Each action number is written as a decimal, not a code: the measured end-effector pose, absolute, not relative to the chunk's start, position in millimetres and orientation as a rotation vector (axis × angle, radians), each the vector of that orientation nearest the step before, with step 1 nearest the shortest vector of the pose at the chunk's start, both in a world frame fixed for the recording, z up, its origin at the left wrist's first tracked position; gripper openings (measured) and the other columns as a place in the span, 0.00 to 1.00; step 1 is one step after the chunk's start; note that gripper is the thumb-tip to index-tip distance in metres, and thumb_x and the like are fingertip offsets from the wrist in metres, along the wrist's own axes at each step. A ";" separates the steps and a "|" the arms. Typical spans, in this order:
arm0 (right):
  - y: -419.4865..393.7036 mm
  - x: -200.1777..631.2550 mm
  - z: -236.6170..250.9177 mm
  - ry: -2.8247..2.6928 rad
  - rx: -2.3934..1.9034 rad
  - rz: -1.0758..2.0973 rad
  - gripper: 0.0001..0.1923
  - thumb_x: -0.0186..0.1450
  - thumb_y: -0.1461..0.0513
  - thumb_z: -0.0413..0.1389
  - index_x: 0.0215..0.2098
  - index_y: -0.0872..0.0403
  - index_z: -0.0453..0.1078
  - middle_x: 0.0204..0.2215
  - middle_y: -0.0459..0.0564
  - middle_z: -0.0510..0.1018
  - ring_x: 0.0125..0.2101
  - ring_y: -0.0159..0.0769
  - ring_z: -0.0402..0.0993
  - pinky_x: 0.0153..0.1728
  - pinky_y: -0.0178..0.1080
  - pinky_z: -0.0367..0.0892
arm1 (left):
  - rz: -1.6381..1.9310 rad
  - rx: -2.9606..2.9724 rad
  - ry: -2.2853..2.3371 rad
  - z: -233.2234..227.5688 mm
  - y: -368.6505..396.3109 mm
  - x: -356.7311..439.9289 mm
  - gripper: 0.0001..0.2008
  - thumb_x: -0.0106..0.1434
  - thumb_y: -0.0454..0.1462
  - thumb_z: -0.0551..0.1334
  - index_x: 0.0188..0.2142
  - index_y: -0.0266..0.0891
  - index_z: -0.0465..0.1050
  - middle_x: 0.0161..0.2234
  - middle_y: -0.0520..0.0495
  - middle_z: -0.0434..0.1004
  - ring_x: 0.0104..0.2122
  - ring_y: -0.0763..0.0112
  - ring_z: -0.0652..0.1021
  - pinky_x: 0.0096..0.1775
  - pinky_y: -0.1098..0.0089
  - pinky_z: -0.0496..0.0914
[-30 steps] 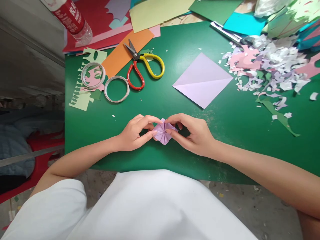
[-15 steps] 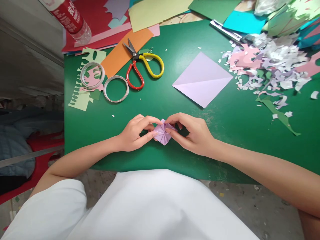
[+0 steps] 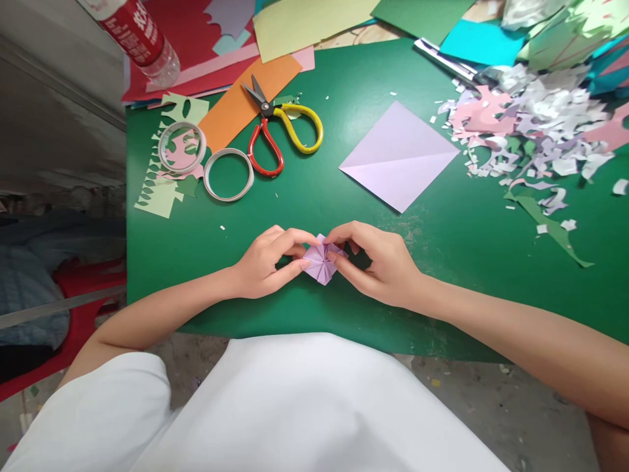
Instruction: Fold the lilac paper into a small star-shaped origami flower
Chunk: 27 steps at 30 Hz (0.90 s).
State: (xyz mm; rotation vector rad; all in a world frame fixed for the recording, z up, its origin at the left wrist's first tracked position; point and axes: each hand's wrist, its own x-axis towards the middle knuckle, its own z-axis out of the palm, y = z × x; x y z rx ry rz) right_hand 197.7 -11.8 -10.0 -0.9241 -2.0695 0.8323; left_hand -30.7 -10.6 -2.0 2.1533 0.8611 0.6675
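Observation:
A small folded piece of lilac paper, with creases running out from its middle, is held just above the green table. My left hand pinches its left side between thumb and fingers. On the other side, my right hand grips the paper, thumb near the centre and index finger at the upper edge. The fingertips cover parts of both side corners. Beyond my right hand lies a larger lilac square sheet with one crease across it.
Open scissors rest partly on an orange paper strip. Two tape rings, one a white tape ring, lie beside them. A bottle stands back left. Paper scraps are heaped at right, near a cutter knife.
Almost nothing differs. Both hands keep their hold on the folded lilac paper, and the view has shifted very slightly.

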 end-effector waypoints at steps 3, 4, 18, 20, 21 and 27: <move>-12.3 196.3 -9.3 -2.066 -0.949 0.825 0.06 0.66 0.68 0.53 0.40 0.51 0.65 0.29 0.44 0.75 0.26 0.29 0.68 0.26 0.33 0.64 | 0.678 2.179 0.843 -2.0 -10.4 -30.0 0.09 0.70 0.37 0.58 0.49 0.39 0.66 0.36 0.52 0.82 0.33 0.74 0.79 0.40 0.71 0.65; -12.5 195.8 -9.0 -2.060 -0.956 0.826 0.07 0.65 0.68 0.53 0.39 0.51 0.65 0.28 0.44 0.75 0.26 0.28 0.68 0.26 0.32 0.64 | 0.683 2.193 0.838 -1.8 -10.4 -29.5 0.09 0.70 0.36 0.58 0.49 0.40 0.66 0.37 0.51 0.82 0.33 0.75 0.79 0.40 0.71 0.65; -14.9 194.7 -2.8 -1.957 -0.950 0.924 0.08 0.63 0.71 0.54 0.33 0.51 0.69 0.26 0.43 0.76 0.26 0.27 0.69 0.26 0.32 0.63 | 0.688 2.169 0.921 -0.8 -15.7 -16.3 0.06 0.68 0.40 0.62 0.35 0.40 0.70 0.30 0.53 0.79 0.30 0.74 0.76 0.38 0.70 0.65; -13.8 195.1 0.3 -1.932 -0.972 0.961 0.07 0.64 0.70 0.55 0.33 0.52 0.69 0.27 0.43 0.77 0.26 0.27 0.69 0.26 0.32 0.63 | 0.779 2.063 0.976 -2.3 -18.6 -12.4 0.08 0.67 0.41 0.63 0.34 0.40 0.71 0.30 0.53 0.79 0.29 0.76 0.75 0.36 0.72 0.66; -12.9 195.2 2.0 -1.911 -0.989 0.995 0.06 0.64 0.69 0.55 0.33 0.52 0.70 0.27 0.44 0.77 0.26 0.27 0.69 0.26 0.32 0.63 | 0.816 1.998 1.008 -3.2 -19.5 -10.4 0.09 0.67 0.42 0.64 0.33 0.40 0.71 0.29 0.54 0.78 0.27 0.77 0.74 0.34 0.74 0.67; -5.2 192.6 11.8 -1.690 -1.037 1.192 0.05 0.64 0.68 0.55 0.34 0.52 0.70 0.30 0.44 0.75 0.30 0.29 0.70 0.29 0.35 0.63 | 0.949 1.597 1.038 -6.8 -14.2 1.1 0.17 0.60 0.44 0.71 0.38 0.41 0.64 0.27 0.57 0.74 0.23 0.81 0.71 0.28 0.79 0.67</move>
